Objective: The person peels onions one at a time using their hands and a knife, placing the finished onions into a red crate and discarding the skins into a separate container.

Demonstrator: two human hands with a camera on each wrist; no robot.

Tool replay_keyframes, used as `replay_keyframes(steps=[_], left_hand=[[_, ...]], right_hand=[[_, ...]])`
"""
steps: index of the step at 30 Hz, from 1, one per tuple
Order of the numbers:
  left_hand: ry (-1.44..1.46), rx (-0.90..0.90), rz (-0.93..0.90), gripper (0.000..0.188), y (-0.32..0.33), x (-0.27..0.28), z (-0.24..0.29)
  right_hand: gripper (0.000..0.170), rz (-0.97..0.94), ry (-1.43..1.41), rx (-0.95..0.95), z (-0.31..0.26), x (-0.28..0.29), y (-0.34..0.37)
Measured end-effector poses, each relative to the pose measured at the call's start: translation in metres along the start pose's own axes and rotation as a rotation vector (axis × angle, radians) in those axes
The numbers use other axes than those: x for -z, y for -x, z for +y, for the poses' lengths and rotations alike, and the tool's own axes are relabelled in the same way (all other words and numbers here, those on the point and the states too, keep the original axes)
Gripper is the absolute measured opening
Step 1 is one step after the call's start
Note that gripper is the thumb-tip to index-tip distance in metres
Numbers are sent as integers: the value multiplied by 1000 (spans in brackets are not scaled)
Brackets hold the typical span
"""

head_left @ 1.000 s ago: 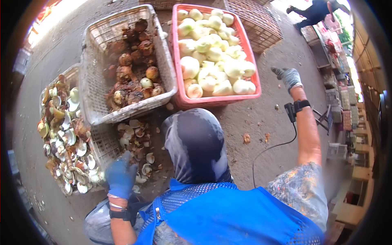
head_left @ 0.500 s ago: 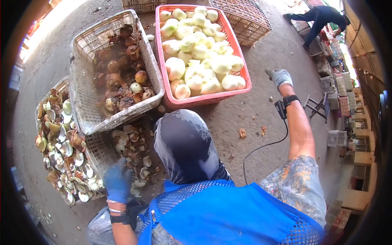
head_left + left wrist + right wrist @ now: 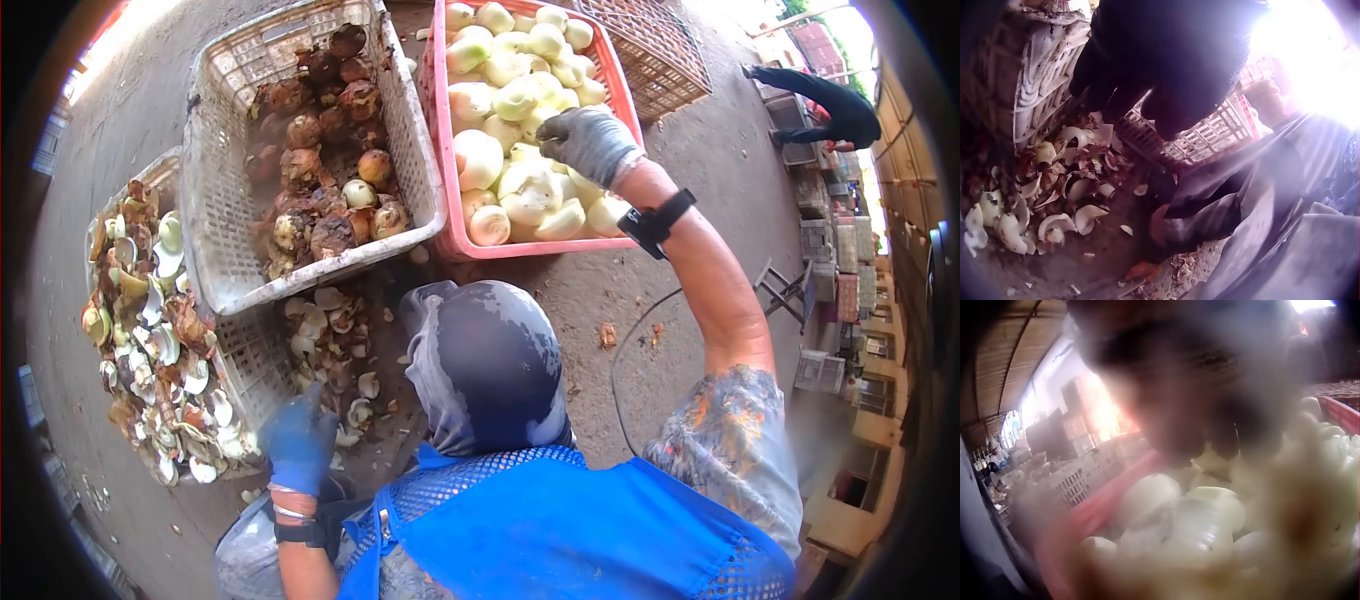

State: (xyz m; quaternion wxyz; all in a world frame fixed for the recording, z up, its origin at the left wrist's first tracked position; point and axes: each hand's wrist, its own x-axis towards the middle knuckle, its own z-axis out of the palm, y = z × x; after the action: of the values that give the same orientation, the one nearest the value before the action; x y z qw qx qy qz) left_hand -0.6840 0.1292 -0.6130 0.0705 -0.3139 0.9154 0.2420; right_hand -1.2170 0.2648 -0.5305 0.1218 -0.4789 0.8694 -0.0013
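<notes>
My right hand [image 3: 588,145], in a grey glove, is over the peeled onions [image 3: 530,190] in the pink crate [image 3: 530,247]. In the right wrist view its blurred fingers [image 3: 1179,440] point down, right at the tops of the pale onions [image 3: 1194,522]. My left hand [image 3: 300,440], in a blue glove, hangs low beside a white crate's side, above onion peelings [image 3: 330,325] on the ground. The left wrist view has it as a dark shape with fingers pointing down over the peelings [image 3: 1060,194]; I cannot tell whether it holds anything.
A whitish crate [image 3: 225,285] holds unpeeled brown onions [image 3: 320,150], left of the pink crate. Farther left stands a heap of peelings [image 3: 160,350]. Another crate [image 3: 650,55] is behind, a folding stool [image 3: 785,293] to the right. A person [image 3: 825,105] bends over crates at far right.
My right hand has moved left from above the bare ground to over the peeled onions. My left hand stays low by the peelings. The far person has bent further down.
</notes>
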Motion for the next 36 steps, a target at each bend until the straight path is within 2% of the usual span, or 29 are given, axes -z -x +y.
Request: replay_keyframes(steps=[1,6,8,10,12,13,15,16,19,21,23,25,29,31,32,35,36], left_hand=[[15,-10,18,52,0,-1,-2],[-10,61,-43,51,-2,6,3],[-7,92,-79,51,-2,3,1],[-37,33,-29,51,0,-5,-5],[-15,58,-47,51,0,-1,-1],[6,78,-63,51,-1,1,0],[26,68,-50,51,-2,2,2],[45,57,-34,51,-3,2,4],[8,62,-83,52,-5,-1,5],[13,73,-103,52,-5,0,6],[18,88,-129,52,-4,2,6],[30,71,-104,52,-3,3,7],[2,98,-138,51,-5,2,5],[18,47,-109,50,-2,-1,3],[14,49,-100,50,0,1,2],[49,36,-107,50,-3,10,6],[8,71,-159,50,-7,16,10]], right_hand=[[26,-22,111,74,-10,-2,-8],[26,-214,283,63,-32,-18,-38],[27,-200,296,67,-29,-27,-42],[28,-181,308,72,-24,-31,-45],[27,54,91,-64,-19,-27,-44],[26,207,-147,-35,-15,-23,-38],[27,105,-521,-236,-12,-15,-41],[27,106,-518,-236,-14,-14,-40],[27,19,-144,49,-25,-18,-40],[25,-7,-169,96,-29,-34,-47],[26,-42,-173,76,-35,-37,-52],[25,-116,-20,63,-45,-30,-53],[26,-117,93,56,-53,-24,-67],[27,122,309,-91,-63,-12,-60],[30,210,124,-176,-48,-15,-57],[34,291,59,-401,-9,27,-18],[37,330,49,-427,20,37,0]])
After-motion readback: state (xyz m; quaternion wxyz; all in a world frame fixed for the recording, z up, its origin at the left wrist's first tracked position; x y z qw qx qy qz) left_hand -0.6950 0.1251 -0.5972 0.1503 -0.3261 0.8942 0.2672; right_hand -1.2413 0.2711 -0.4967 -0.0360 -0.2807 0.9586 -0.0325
